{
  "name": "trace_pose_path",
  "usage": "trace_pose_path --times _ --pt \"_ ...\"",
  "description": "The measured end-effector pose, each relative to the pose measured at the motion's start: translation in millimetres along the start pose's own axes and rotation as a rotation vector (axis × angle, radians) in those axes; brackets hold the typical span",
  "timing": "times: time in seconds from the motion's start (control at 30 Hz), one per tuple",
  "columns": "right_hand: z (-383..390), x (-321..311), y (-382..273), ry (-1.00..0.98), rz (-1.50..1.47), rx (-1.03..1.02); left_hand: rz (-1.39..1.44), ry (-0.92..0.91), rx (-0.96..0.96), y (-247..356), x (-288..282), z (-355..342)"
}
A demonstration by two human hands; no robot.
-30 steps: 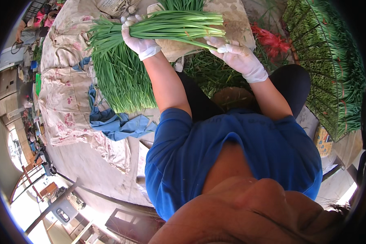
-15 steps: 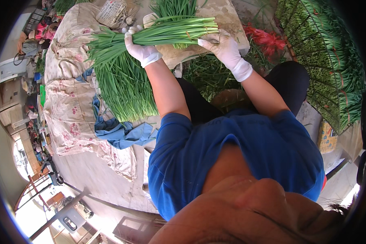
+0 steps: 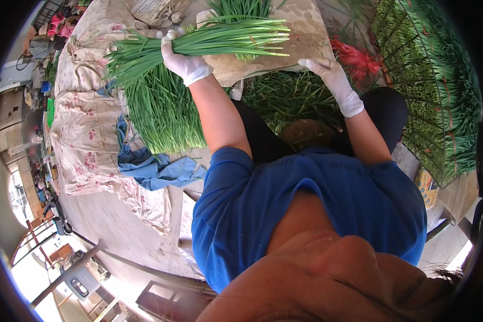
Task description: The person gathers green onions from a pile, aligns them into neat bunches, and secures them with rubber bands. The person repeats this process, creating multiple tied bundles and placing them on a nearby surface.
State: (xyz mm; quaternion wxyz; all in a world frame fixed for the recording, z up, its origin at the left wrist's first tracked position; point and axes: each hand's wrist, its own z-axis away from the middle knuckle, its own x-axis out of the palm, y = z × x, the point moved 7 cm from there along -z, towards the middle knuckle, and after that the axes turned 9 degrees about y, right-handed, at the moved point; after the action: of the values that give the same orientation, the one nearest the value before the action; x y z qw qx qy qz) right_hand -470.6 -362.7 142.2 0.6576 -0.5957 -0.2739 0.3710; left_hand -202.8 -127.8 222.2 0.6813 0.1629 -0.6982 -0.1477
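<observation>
My gloved left hand point(image 3: 181, 61) is wrapped round a bunch of long green garlic chives point(image 3: 236, 40). Their pale cut ends point right, and the leafy ends hang out to the left. My right hand point(image 3: 335, 80), also in a white glove, is apart from the bunch, right of the stem ends. Its fingers are drawn together, and anything between them is too small to make out. Under the held bunch lies a worn pale board point(image 3: 303, 27) with another chive bunch point(image 3: 247, 8) on it. A big heap of chives point(image 3: 163, 115) lies below my left hand.
Loose leaf scraps point(image 3: 290, 91) lie between my knees. A flowered cloth point(image 3: 88, 118) and a blue cloth point(image 3: 161, 173) are on the left. To the right are red plastic point(image 3: 359, 56) and a dark-framed rack or crate point(image 3: 413, 70) beside tied green bundles point(image 3: 456, 80).
My right hand has left the bunch's cut ends and moved right and toward me. My left hand keeps its hold, with the bunch nearly in place.
</observation>
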Motion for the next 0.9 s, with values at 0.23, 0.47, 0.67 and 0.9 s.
trace_pose_path --times 0.23,0.47,0.67,0.9 --pt "-39.6 67.6 23.2 0.018 -0.648 0.359 -0.071 0.055 -0.056 -34.5 7.7 16.3" --pt "-33.7 56.1 11.6 -0.044 -0.803 0.206 -0.044 0.088 -0.115 -35.9 -5.0 5.0" --pt "7.9 -6.5 34.7 -0.295 0.278 -0.104 0.030 0.098 -0.145 -25.5 -11.6 -3.4" --pt "-5.6 -25.1 21.3 -0.006 -0.198 -0.006 0.045 0.022 -0.221 -35.4 -25.2 -20.4"
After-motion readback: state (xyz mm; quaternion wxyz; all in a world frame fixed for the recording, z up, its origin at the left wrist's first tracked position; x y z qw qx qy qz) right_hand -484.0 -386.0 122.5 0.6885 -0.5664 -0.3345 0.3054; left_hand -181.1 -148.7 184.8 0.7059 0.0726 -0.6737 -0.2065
